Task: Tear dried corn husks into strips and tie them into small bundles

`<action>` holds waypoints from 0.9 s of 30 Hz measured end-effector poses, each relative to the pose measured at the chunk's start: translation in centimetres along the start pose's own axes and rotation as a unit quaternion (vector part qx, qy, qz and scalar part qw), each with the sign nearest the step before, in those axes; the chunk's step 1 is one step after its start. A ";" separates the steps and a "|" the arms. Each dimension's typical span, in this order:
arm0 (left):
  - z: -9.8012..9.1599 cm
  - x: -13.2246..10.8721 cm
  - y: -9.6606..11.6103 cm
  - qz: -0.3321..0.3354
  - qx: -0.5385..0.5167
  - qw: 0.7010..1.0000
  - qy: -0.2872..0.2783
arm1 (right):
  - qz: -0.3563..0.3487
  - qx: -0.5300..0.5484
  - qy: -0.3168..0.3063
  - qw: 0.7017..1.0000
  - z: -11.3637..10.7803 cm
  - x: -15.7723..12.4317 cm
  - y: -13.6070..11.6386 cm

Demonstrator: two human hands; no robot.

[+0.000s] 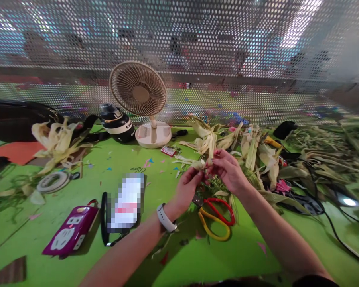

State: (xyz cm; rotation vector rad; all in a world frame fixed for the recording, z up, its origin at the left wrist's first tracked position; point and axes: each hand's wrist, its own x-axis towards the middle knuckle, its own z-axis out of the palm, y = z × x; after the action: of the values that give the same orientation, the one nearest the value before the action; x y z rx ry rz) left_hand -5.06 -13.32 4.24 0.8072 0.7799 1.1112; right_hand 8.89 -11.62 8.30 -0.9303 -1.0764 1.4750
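Observation:
Between my two hands is a strip of pale dried corn husk (211,148). My left hand (189,186), with a white watch band (166,218) at the wrist, pinches its lower end between thumb and fingers. Higher up, my right hand (227,169) is closed on the same husk, fingertips close to the left ones. Exactly where the fingers meet is partly hidden. Just below the hands lie scissors (217,219) with one red and one yellow handle loop, blades partly under my left hand. Green plant shreds (217,185) lie beneath and behind the fingers.
A beige fan (140,93) and a black bottle (118,125) stand at the back before a perforated metal screen (197,52). More husks (251,147) lie right, a husk bunch (55,139) left. A phone (127,203), purple pouch (73,229) and tape roll (53,181) rest on the green table.

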 end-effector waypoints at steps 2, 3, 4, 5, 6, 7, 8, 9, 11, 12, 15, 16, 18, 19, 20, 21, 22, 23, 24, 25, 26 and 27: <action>0.1 -0.1 0.0 0.004 -0.008 1.000 0.004 | -0.007 0.003 -0.008 1.000 0.1 0.0 0.0; 0.1 -0.2 0.1 0.006 -0.009 1.000 0.006 | -0.010 -0.007 -0.011 1.000 0.1 0.0 0.0; 0.1 -0.2 0.1 0.004 -0.012 1.000 0.007 | -0.014 -0.022 -0.010 1.000 0.1 0.0 0.0; 0.1 -0.2 0.2 -0.005 -0.021 1.000 0.008 | -0.018 -0.040 -0.007 0.999 0.1 0.0 0.0; 0.1 -0.3 0.3 -0.021 -0.037 0.999 0.008 | -0.024 -0.057 -0.005 0.998 0.1 -0.1 0.0; 0.1 -0.2 0.5 -0.042 -0.058 0.997 0.008 | -0.029 -0.074 -0.006 0.997 0.1 -0.1 0.0; 0.0 -0.2 0.7 -0.067 -0.083 0.994 0.006 | -0.036 -0.089 -0.009 0.995 0.1 -0.2 -0.1; 0.0 -0.1 0.8 -0.092 -0.108 0.990 0.004 | -0.044 -0.105 -0.019 0.993 0.1 -0.3 -0.1; -0.2 0.0 1.0 -0.133 -0.140 0.981 0.003 | -0.063 -0.144 -0.049 0.986 0.1 -0.5 -0.2; -0.2 0.1 1.1 -0.144 -0.144 0.979 0.004 | -0.074 -0.171 -0.067 0.980 0.1 -0.6 -0.3; -0.4 0.4 0.9 -0.123 -0.125 0.984 0.016 | -0.117 -0.267 -0.117 0.949 0.1 -0.9 -0.5; -0.4 0.4 0.8 -0.107 -0.117 0.987 0.024 | -0.132 -0.289 -0.127 0.940 0.1 -1.0 -0.6; -0.4 0.5 0.7 -0.076 -0.106 0.991 0.042 | -0.155 -0.309 -0.148 0.927 0.1 -1.1 -0.9; -0.4 0.5 0.8 -0.060 -0.099 0.992 0.047 | -0.162 -0.311 -0.162 0.922 0.1 -1.3 -1.2; -0.3 0.5 0.8 -0.042 -0.090 0.994 0.052 | -0.166 -0.315 -0.180 0.917 0.2 -1.4 -1.4; -0.4 0.6 0.9 -0.024 -0.079 0.995 0.055 | -0.170 -0.321 -0.199 0.910 0.2 -1.6 -1.7; -0.4 0.6 1.0 -0.007 -0.071 0.996 0.058 | -0.172 -0.328 -0.218 0.903 0.3 -1.7 -1.9; -0.4 0.7 1.0 0.007 -0.067 0.996 0.063 | -0.174 -0.334 -0.232 0.897 0.4 -1.9 -2.1; -0.3 0.7 1.1 0.019 -0.069 0.995 0.069 | -0.177 -0.340 -0.239 0.892 0.4 -2.0 -2.2; -0.3 0.7 1.1 0.028 -0.073 0.994 0.074 | -0.182 -0.345 -0.241 0.889 0.5 -2.1 -2.3; -0.3 0.7 1.1 0.037 -0.079 0.993 0.077 | -0.189 -0.347 -0.240 0.887 0.5 -2.2 -2.3; -0.2 0.6 1.2 0.044 -0.086 0.992 0.077 | -0.197 -0.348 -0.239 0.885 0.6 -2.2 -2.3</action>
State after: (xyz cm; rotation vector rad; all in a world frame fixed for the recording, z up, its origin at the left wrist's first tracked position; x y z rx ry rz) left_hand -5.62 -12.39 5.04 0.6199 0.7702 1.3126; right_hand 9.35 -13.76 10.66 -0.7514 -2.1155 0.9855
